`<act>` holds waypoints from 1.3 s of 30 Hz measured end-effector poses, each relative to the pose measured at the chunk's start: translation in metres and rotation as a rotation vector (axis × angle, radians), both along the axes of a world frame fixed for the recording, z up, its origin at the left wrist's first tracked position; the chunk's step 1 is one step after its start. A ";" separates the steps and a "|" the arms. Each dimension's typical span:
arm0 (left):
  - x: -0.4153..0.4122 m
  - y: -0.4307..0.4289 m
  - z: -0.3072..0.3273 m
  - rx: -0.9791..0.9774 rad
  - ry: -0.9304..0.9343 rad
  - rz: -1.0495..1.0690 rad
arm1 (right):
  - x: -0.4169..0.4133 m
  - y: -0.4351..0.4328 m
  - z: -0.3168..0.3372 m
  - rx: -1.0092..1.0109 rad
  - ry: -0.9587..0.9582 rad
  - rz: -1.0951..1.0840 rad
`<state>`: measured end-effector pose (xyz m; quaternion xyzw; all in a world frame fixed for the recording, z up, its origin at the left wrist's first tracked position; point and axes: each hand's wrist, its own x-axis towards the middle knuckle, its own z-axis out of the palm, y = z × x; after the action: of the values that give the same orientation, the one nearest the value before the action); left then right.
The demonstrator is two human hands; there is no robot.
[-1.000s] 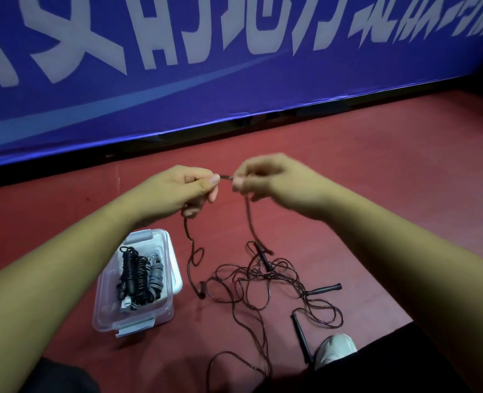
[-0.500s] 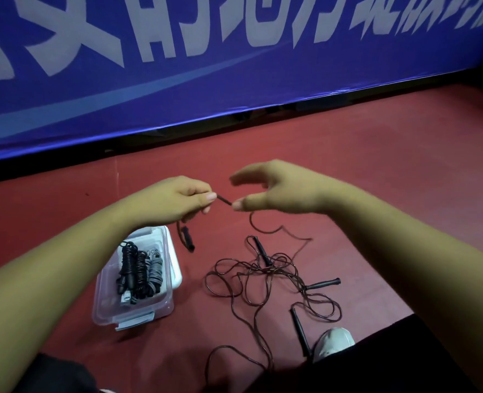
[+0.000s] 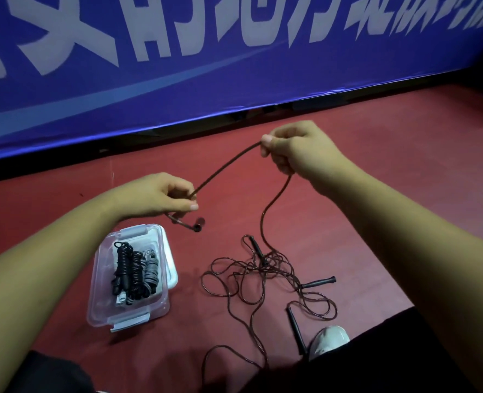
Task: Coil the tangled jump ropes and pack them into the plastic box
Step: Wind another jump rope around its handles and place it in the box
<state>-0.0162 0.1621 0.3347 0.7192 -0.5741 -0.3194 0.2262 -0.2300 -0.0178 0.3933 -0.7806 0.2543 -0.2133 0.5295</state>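
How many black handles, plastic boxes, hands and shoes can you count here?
black handles: 4
plastic box: 1
hands: 2, the left hand and right hand, both pinching the brown rope
shoe: 1
Total: 8

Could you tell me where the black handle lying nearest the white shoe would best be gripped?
Probably around the middle of the black handle, from above, fingers closing across its width. It lies flat on the red floor, a slim straight stick, with its lower end near the white shoe and rope at its top end.
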 end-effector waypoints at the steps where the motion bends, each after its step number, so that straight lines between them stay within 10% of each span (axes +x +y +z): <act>1: 0.007 0.002 -0.004 0.038 0.011 -0.008 | -0.001 -0.006 0.002 0.029 -0.038 -0.053; 17: 0.032 0.022 -0.048 0.145 0.532 0.337 | -0.021 -0.079 -0.046 0.054 0.113 -0.555; 23: 0.012 0.007 -0.050 0.233 0.387 0.446 | -0.024 -0.092 -0.057 0.004 0.100 -0.615; 30: -0.025 -0.016 -0.006 -0.182 1.118 0.468 | -0.023 -0.052 -0.050 -0.078 0.342 -0.105; 34: -0.049 -0.019 0.013 -0.305 0.988 0.376 | -0.016 -0.007 -0.036 -0.076 0.445 0.394; 39: -0.059 -0.019 0.014 -0.150 0.512 0.201 | 0.001 0.016 -0.025 -0.040 0.231 0.378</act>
<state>-0.0756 0.1434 0.3492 0.6498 -0.4459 -0.4233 0.4469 -0.2288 -0.0013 0.3685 -0.8440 0.1581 -0.0241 0.5120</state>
